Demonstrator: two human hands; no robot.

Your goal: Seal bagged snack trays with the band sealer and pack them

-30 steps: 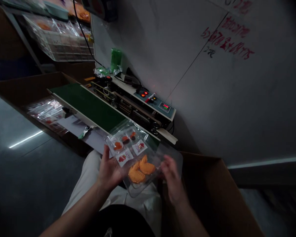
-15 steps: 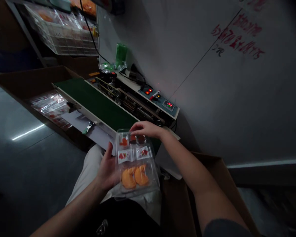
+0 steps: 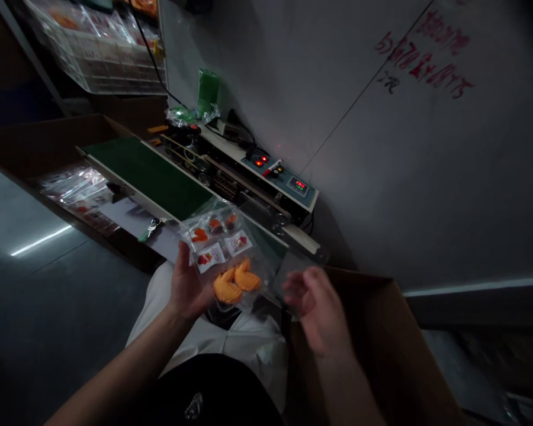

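My left hand (image 3: 190, 290) grips the lower left side of a clear plastic food pack (image 3: 220, 255), thumb on its edge and fingers underneath. Through the film show small orange and dark pieces in the top row, two white printed sachets (image 3: 211, 257) in the middle and two orange, crimped-edge pieces (image 3: 236, 282) at the bottom. The pack is tilted over my lap, its top edge over the green conveyor belt (image 3: 155, 177). My right hand (image 3: 317, 310) is apart from the pack, to its right, blurred, with half-curled fingers and nothing visible in them.
A sealing machine with a lit control panel (image 3: 279, 174) runs along the wall. An open carton (image 3: 133, 248) holding several filled packs (image 3: 77, 189) stands at left; another carton (image 3: 382, 302) stands at right. Keys (image 3: 151, 229) hang beside the belt. A white basket (image 3: 102, 65) is behind.
My right hand has left the pack's top edge and swung down to the right. The pack, still in my left hand, has turned anticlockwise and shifted slightly up.
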